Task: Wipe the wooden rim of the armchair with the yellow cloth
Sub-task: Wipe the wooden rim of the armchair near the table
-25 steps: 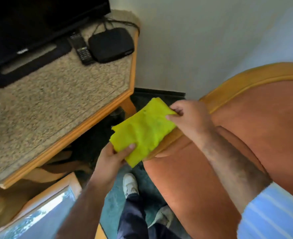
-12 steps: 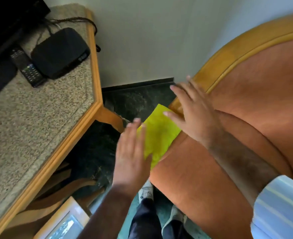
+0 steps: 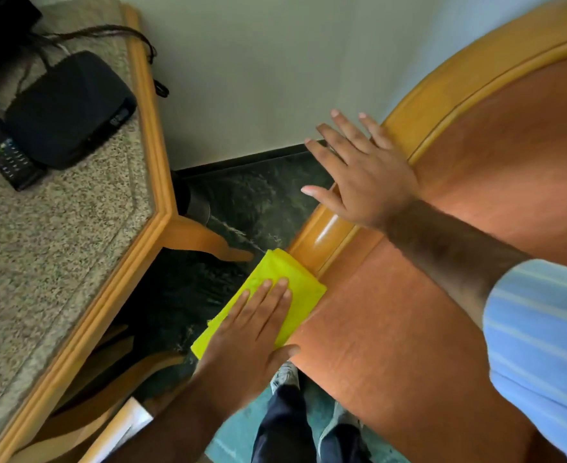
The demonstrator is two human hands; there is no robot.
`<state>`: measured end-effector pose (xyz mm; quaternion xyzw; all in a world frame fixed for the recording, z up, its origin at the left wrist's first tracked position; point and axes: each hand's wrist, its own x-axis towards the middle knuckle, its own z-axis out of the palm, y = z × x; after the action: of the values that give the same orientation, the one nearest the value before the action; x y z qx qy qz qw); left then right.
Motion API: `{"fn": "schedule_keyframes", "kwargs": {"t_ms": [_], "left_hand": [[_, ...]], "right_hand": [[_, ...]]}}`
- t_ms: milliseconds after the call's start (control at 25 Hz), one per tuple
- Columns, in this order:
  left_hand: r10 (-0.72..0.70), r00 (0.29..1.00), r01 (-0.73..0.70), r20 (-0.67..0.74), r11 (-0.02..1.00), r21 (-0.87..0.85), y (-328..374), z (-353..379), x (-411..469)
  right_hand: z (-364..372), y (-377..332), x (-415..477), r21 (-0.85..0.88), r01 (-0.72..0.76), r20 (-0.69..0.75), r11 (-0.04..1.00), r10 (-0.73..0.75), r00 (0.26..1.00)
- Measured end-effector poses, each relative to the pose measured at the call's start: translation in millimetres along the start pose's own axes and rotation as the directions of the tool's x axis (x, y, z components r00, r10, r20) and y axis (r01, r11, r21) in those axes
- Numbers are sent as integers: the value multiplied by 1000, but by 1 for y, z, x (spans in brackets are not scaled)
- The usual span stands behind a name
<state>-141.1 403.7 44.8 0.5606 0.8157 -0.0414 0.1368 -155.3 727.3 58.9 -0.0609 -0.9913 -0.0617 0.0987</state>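
The armchair has orange upholstery (image 3: 392, 329) and a curved, glossy wooden rim (image 3: 322, 238) running from lower centre up to the top right. A folded yellow cloth (image 3: 292, 279) lies over the lower end of the rim. My left hand (image 3: 255, 332) presses flat on the cloth, fingers straight and together, covering its lower half. My right hand (image 3: 359, 175) rests palm down on the rim further up, fingers spread, holding nothing. A bare stretch of rim shows between the two hands.
A speckled tabletop with a wooden edge (image 3: 148, 182) stands close on the left, carrying a black box (image 3: 65, 108) and a remote (image 3: 5, 155). A white wall (image 3: 258, 61) is behind. Dark floor (image 3: 242, 202) fills the narrow gap; my legs and shoes (image 3: 285, 379) are below.
The cloth has gone from being held in both hands to lying on the rim. My left hand flattened onto it and slid it down; my right hand let go and rests higher up.
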Motion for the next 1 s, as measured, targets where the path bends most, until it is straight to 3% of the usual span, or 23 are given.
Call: {"fn": "schedule_keyframes", "kwargs": {"t_ms": [200, 480, 600, 760, 1000], "left_hand": [[-61, 998, 62, 8, 994, -89, 21, -25, 90], [97, 995, -95, 25, 991, -90, -25, -9, -44], [85, 996, -85, -1, 995, -53, -12, -15, -2], [-26, 998, 18, -50, 986, -169, 11, -28, 72], [-28, 985, 9, -169, 993, -116, -3, -15, -11]], "right_hand": [[6, -3, 0, -13, 6, -30, 1000, -6, 1000], [-1, -1, 4, -41, 10, 68, 999, -7, 998], [0, -1, 2, -37, 22, 30, 999, -21, 999], [6, -5, 2, -53, 17, -36, 998, -19, 999], [4, -2, 2, -68, 21, -43, 997, -24, 999]]}}
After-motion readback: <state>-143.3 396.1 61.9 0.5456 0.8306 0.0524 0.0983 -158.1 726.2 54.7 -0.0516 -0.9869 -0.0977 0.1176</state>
